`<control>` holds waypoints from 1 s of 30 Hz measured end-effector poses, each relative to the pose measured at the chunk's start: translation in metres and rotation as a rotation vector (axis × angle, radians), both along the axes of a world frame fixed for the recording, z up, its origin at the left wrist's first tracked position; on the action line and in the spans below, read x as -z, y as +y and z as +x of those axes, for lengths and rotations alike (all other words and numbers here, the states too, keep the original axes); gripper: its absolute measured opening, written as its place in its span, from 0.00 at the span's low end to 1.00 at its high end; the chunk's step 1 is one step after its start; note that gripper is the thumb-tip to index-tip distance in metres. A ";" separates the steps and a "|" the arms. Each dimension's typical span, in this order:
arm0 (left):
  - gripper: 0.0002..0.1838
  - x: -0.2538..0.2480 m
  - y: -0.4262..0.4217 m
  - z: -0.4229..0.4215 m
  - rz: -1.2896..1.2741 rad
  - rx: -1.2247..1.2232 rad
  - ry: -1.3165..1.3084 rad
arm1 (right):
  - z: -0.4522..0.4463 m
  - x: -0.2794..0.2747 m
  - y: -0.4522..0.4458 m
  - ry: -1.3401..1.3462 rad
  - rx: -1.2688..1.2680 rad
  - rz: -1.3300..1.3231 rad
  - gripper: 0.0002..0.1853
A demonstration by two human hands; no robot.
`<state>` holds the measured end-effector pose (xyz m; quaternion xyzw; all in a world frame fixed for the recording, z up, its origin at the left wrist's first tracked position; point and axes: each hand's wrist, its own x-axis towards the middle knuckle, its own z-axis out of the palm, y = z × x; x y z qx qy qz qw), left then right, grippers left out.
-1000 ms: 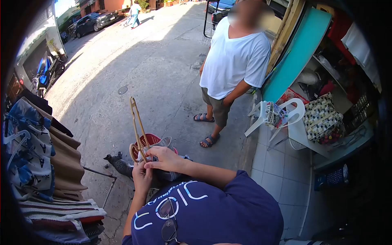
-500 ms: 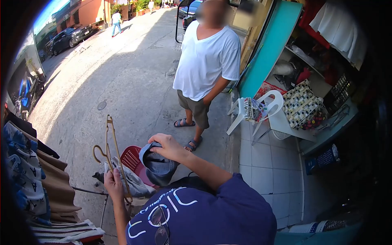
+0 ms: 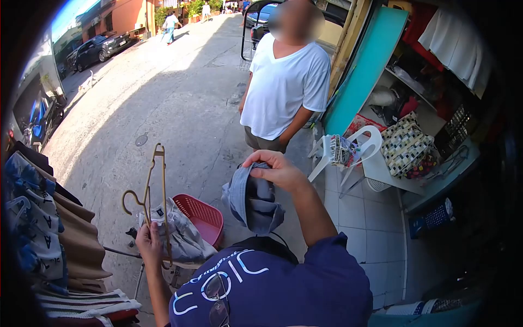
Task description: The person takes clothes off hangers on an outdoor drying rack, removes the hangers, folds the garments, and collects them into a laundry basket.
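Above the street [image 3: 180, 125], the blue-grey cloth [image 3: 255, 208] has cleared the basket [image 3: 201, 214].

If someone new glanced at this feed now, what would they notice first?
Probably the grey-blue cloth held up in the right hand, near the centre, with the hanger in the left hand, to its left. Next, the person in white standing beyond the cloth, and the red basket seen between the hands. The teal panel stands out at upper right.

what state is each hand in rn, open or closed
Left hand: closed, holding a brown hanger.
Right hand: closed, pinching the edge of a grey-blue fabric item.
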<state>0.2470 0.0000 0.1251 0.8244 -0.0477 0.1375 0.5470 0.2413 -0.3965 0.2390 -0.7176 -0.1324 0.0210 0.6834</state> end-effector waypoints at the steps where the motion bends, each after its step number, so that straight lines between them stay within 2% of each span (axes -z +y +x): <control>1: 0.17 -0.007 0.001 -0.002 -0.019 0.022 0.032 | -0.008 -0.005 -0.017 0.015 -0.032 0.108 0.09; 2: 0.17 0.002 0.010 0.005 0.030 0.066 0.005 | -0.028 -0.025 -0.026 -0.103 -0.083 0.271 0.08; 3: 0.17 0.000 0.012 0.005 0.011 0.102 0.004 | -0.039 -0.026 -0.048 -0.324 -0.200 0.371 0.13; 4: 0.17 -0.006 0.011 0.006 -0.007 0.135 0.003 | -0.045 -0.017 -0.074 -0.469 -0.513 0.676 0.20; 6: 0.17 -0.026 0.016 0.004 -0.068 0.231 0.061 | -0.037 -0.046 -0.098 -0.692 -1.151 0.988 0.26; 7: 0.17 -0.036 0.016 0.003 -0.140 0.267 0.072 | -0.034 -0.045 -0.101 -0.792 -1.282 1.204 0.28; 10: 0.17 -0.059 0.011 0.007 -0.315 0.348 0.078 | 0.027 0.013 -0.109 -0.411 -0.845 1.856 0.31; 11: 0.17 -0.064 0.013 0.008 -0.332 0.356 0.067 | 0.049 0.037 -0.087 -0.190 -0.493 1.808 0.28; 12: 0.17 -0.071 0.011 0.009 -0.364 0.359 0.029 | 0.061 0.056 -0.049 -0.101 -0.109 1.349 0.22; 13: 0.17 -0.078 0.008 0.008 -0.391 0.355 -0.016 | 0.052 0.053 0.009 0.059 0.021 1.127 0.19; 14: 0.18 -0.085 0.006 0.007 -0.409 0.344 -0.048 | 0.048 0.063 0.042 0.110 -0.004 0.977 0.15; 18: 0.22 -0.101 0.012 0.007 -0.409 0.385 -0.143 | 0.029 0.061 0.115 -0.239 -0.007 0.239 0.07; 21: 0.24 -0.100 0.019 0.006 -0.463 0.435 -0.118 | 0.030 0.064 0.130 -0.447 0.126 -0.266 0.10; 24: 0.28 -0.101 0.020 0.000 -0.458 0.401 -0.147 | 0.046 0.096 0.137 -0.405 0.313 -0.712 0.09; 26: 0.29 -0.096 0.026 -0.002 -0.451 0.394 -0.177 | 0.055 0.117 0.135 -0.238 0.302 -0.666 0.11; 27: 0.30 -0.090 0.033 -0.003 -0.444 0.394 -0.194 | 0.063 0.127 0.132 -0.143 0.256 -0.528 0.12; 29: 0.29 -0.074 0.052 -0.004 -0.481 0.421 -0.204 | 0.065 0.133 0.132 -0.113 0.220 -0.649 0.18; 30: 0.29 -0.068 0.059 -0.008 -0.542 0.396 -0.168 | 0.063 0.134 0.131 -0.131 0.206 -0.630 0.20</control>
